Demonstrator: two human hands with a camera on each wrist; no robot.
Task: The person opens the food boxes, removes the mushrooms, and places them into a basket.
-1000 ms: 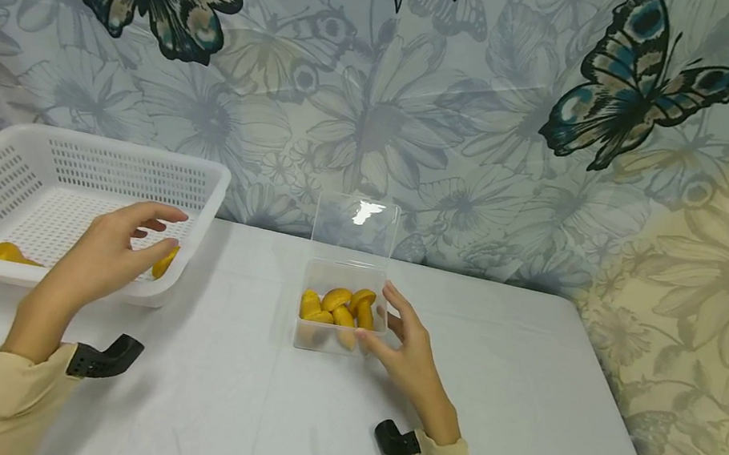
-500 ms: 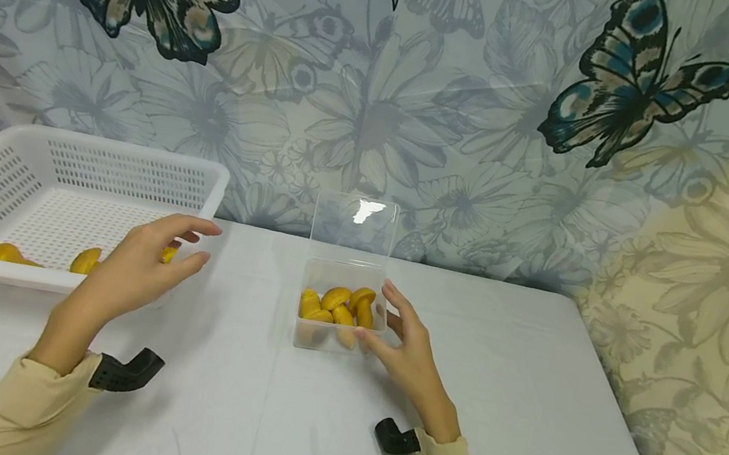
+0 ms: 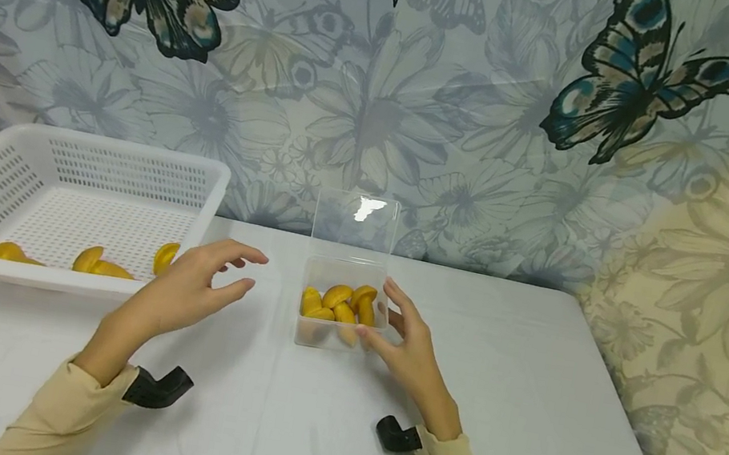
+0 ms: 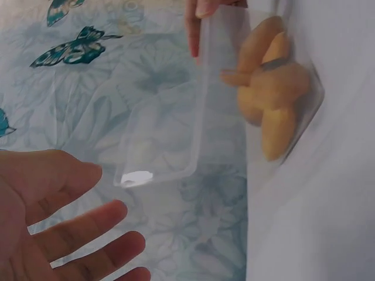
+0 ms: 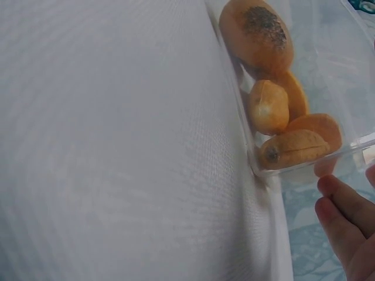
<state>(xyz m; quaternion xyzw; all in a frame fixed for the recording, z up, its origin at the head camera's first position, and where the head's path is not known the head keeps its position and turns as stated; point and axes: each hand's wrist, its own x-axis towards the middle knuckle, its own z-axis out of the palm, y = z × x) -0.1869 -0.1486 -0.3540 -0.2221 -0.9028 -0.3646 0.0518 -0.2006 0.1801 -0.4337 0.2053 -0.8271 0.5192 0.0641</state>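
My left hand (image 3: 188, 290) is over the table beside the basket's right end, fingers spread and holding nothing. In the left wrist view its fingers (image 4: 96, 257) hang apart from the clear box. A small clear plastic box (image 3: 309, 336) with its lid (image 3: 337, 219) raised stands mid-table, holding several yellow mushrooms (image 3: 338, 296). My right hand (image 3: 411, 358) holds the box at its right side, thumb around the front corner and fingers along the side wall. In the right wrist view, fingertips (image 5: 328, 184) are right at the box's wall.
A white perforated basket (image 3: 127, 161) stands at the left, with a few yellow mushrooms (image 3: 102, 264) along its near side. A white cloth covers the table (image 3: 521, 418). Behind it hangs a butterfly-and-flower backdrop (image 3: 384, 117).
My left hand has moved right, out from over the basket towards the clear box, uncovering mushrooms in the basket. The right hand and the box have stayed in place.
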